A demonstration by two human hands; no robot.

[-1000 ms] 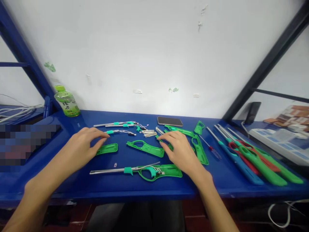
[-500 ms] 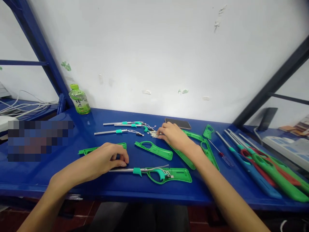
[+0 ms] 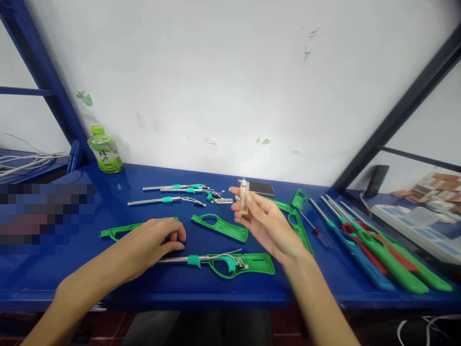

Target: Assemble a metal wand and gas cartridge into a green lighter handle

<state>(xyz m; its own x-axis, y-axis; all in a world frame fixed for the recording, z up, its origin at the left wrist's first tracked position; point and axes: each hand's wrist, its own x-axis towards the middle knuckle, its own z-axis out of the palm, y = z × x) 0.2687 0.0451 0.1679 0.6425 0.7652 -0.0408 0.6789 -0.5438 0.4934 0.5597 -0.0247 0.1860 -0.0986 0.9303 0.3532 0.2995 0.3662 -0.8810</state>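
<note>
In my right hand [image 3: 268,218] a small clear lighter fuel tank [image 3: 244,199] stands upright, pinched between thumb and fingers above the table. My left hand [image 3: 158,238] rests on the table with its fingers curled, and nothing shows in them. Just below it lies a metal lighter tube [image 3: 175,259] with teal parts and wires, set on a green lighter casing half [image 3: 257,263]. The tube's left end is hidden by my left hand. Another green casing half [image 3: 230,229] lies between my hands. A further half [image 3: 122,228] is partly behind my left hand.
Several metal tubes with wires [image 3: 154,201] lie at the back, near more clear tanks [image 3: 224,201]. A phone [image 3: 257,188] is behind my right hand. To the right are a screwdriver [image 3: 322,238] and several long lighters [image 3: 389,254]. A green bottle [image 3: 105,150] stands back left.
My right hand has picked up a clear fuel tank from the pile at the back, raised it and turned it upright. My left hand stays by the tube. The camera view has shifted slightly.
</note>
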